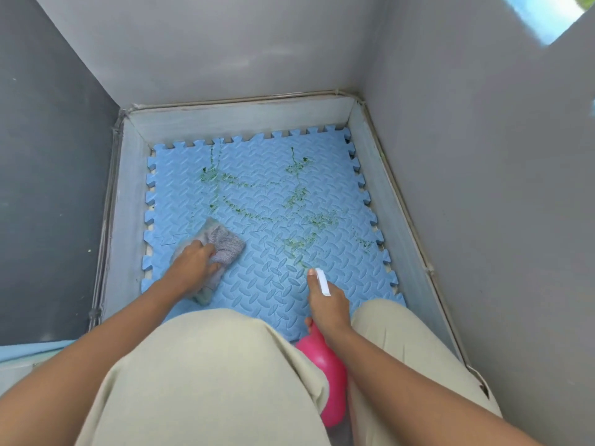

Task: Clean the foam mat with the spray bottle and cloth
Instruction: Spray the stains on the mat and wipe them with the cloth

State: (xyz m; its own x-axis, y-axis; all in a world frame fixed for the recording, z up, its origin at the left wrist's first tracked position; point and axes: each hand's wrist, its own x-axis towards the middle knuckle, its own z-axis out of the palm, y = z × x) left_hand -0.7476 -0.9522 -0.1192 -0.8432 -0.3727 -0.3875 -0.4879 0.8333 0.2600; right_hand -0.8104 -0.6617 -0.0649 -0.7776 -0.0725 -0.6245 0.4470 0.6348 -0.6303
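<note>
A blue interlocking foam mat covers the floor of a small walled corner. Green smears run across its middle and far half. My left hand grips a grey cloth and presses it on the mat's near left part. My right hand holds a pink spray bottle by its neck, index finger stretched along the white nozzle, which points toward the smears. The bottle's body hangs between my knees.
Grey walls close in at the back, left and right. A pale raised ledge frames the mat. My knees in beige trousers fill the near foreground over the mat's front edge.
</note>
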